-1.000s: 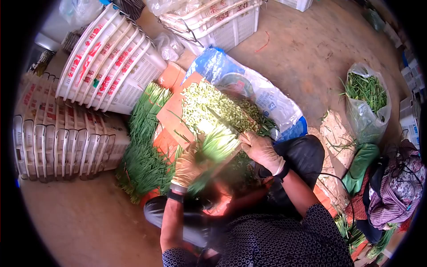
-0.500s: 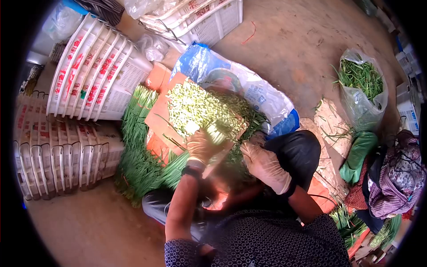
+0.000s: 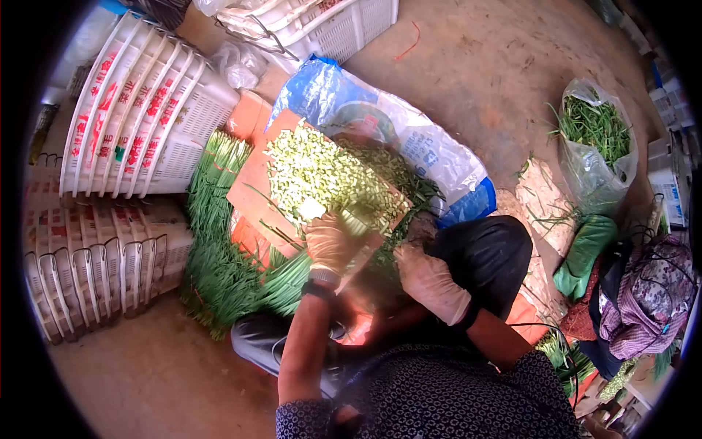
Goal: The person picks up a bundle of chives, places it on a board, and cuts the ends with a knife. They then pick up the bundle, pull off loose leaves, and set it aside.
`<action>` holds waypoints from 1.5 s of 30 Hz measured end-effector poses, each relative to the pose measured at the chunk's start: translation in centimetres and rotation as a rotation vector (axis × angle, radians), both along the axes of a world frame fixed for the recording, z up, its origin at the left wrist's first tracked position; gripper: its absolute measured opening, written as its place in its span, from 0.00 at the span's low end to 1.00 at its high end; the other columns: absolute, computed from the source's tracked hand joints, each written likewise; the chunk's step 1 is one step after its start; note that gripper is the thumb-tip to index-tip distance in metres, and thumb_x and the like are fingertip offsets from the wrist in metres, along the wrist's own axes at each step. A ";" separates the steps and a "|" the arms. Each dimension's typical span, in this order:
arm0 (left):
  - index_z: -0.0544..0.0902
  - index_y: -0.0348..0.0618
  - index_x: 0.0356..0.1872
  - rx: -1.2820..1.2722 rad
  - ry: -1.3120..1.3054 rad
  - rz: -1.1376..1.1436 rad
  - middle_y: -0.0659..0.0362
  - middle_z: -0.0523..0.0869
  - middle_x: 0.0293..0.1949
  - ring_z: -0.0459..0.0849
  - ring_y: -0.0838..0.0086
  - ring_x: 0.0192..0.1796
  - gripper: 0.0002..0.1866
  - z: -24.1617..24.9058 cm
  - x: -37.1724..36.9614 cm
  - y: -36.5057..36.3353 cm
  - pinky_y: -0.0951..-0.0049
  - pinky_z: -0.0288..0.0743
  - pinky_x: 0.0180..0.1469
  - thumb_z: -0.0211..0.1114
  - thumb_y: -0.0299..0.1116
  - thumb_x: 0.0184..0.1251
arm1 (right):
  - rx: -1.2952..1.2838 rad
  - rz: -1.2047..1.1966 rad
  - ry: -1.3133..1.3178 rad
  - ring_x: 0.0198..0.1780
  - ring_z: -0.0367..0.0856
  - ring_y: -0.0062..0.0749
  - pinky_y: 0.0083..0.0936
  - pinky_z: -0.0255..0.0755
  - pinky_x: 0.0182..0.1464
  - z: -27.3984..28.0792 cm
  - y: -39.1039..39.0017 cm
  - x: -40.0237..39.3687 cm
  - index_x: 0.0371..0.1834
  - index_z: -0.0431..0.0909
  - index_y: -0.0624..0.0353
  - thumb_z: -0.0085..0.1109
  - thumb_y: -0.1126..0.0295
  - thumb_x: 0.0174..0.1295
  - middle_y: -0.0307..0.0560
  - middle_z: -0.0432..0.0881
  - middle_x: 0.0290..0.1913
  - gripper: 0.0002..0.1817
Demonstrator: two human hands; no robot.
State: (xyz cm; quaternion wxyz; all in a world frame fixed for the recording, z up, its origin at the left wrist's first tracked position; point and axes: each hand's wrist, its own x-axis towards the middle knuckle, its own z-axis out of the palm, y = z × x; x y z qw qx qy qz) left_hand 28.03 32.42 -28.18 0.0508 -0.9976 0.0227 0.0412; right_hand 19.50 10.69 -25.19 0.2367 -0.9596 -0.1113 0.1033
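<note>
My left hand (image 3: 327,240), in a pale glove, is closed around a bunch of green stalks at the lower edge of a flat orange-brown board (image 3: 250,192). A heap of small pale-green cut pieces (image 3: 314,168) covers much of that board. A small whitish block (image 3: 311,209) lies just beyond my left fingertips. Long green stalks (image 3: 289,282) trail below and left of this hand. My right hand (image 3: 433,282), also gloved, is closed beside the board's lower right, near my knee. Its fingertips are blurred, and what they hold cannot be made out.
Stacked white crates (image 3: 139,110) stand at the left, with bundled green stalks (image 3: 219,212) beside them. A blue-and-white plastic sack (image 3: 431,150) lies beyond the board. A clear bag of greens (image 3: 596,139), a green bundle (image 3: 585,252) and a patterned cloth (image 3: 647,293) are at the right.
The view has shifted slightly, so the board and crates appear farther left. My right hand has moved a little down and away from the board's edge. My left hand keeps its grip on the stalks.
</note>
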 end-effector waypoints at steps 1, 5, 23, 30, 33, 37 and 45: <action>0.80 0.47 0.54 -0.012 0.008 0.000 0.52 0.86 0.38 0.85 0.54 0.41 0.43 -0.1 0.0 0.0 0.48 0.76 0.44 0.83 0.68 0.43 | 0.019 -0.002 0.029 0.34 0.91 0.53 0.46 0.83 0.34 0.0 0.1 0.3 0.49 0.78 0.59 0.61 0.66 0.75 0.56 0.87 0.35 0.09; 0.79 0.48 0.55 -0.172 0.036 0.032 0.52 0.86 0.40 0.85 0.54 0.42 0.44 -1.6 0.3 0.8 0.47 0.76 0.44 0.84 0.67 0.42 | 0.052 0.014 0.092 0.34 0.90 0.57 0.50 0.83 0.35 -0.8 0.4 1.9 0.47 0.77 0.60 0.59 0.66 0.76 0.60 0.87 0.34 0.08; 0.80 0.44 0.53 0.008 0.134 0.029 0.51 0.86 0.46 0.84 0.58 0.51 0.49 -1.9 0.3 0.3 0.46 0.75 0.54 0.76 0.78 0.45 | 0.095 -0.056 0.095 0.42 0.93 0.59 0.54 0.85 0.41 -9.6 4.4 3.6 0.53 0.77 0.62 0.53 0.66 0.76 0.63 0.89 0.38 0.11; 0.71 0.39 0.75 -0.221 0.047 0.046 0.46 0.86 0.58 0.85 0.49 0.59 0.63 2.4 -2.0 1.0 0.46 0.78 0.62 0.87 0.67 0.38 | -0.024 -0.184 0.329 0.43 0.92 0.63 0.58 0.82 0.50 -8.5 2.4 1.6 0.56 0.79 0.58 0.58 0.58 0.75 0.63 0.91 0.39 0.16; 0.66 0.40 0.80 -0.408 -0.095 0.033 0.44 0.83 0.66 0.81 0.45 0.67 0.66 3.3 -6.8 5.0 0.48 0.75 0.70 0.92 0.55 0.38 | 0.022 -0.126 0.132 0.41 0.91 0.64 0.58 0.81 0.47 -7.8 0.9 1.3 0.53 0.81 0.56 0.60 0.57 0.75 0.62 0.90 0.39 0.15; 0.68 0.43 0.79 -0.262 0.058 0.250 0.45 0.86 0.61 0.87 0.51 0.59 0.60 2.0 -11.2 8.9 0.53 0.82 0.62 0.91 0.47 0.42 | 0.045 -0.115 0.084 0.46 0.90 0.60 0.54 0.80 0.48 -5.8 2.9 4.6 0.51 0.82 0.55 0.64 0.53 0.74 0.58 0.91 0.40 0.17; 0.77 0.35 0.73 -1.602 0.275 0.304 0.52 0.87 0.64 0.85 0.67 0.65 0.41 8.1 -12.0 15.1 0.64 0.81 0.67 0.84 0.35 0.59 | 0.967 0.200 0.423 0.66 0.85 0.42 0.39 0.77 0.68 2.1 3.9 5.8 0.83 0.64 0.62 0.70 0.42 0.73 0.58 0.85 0.66 0.47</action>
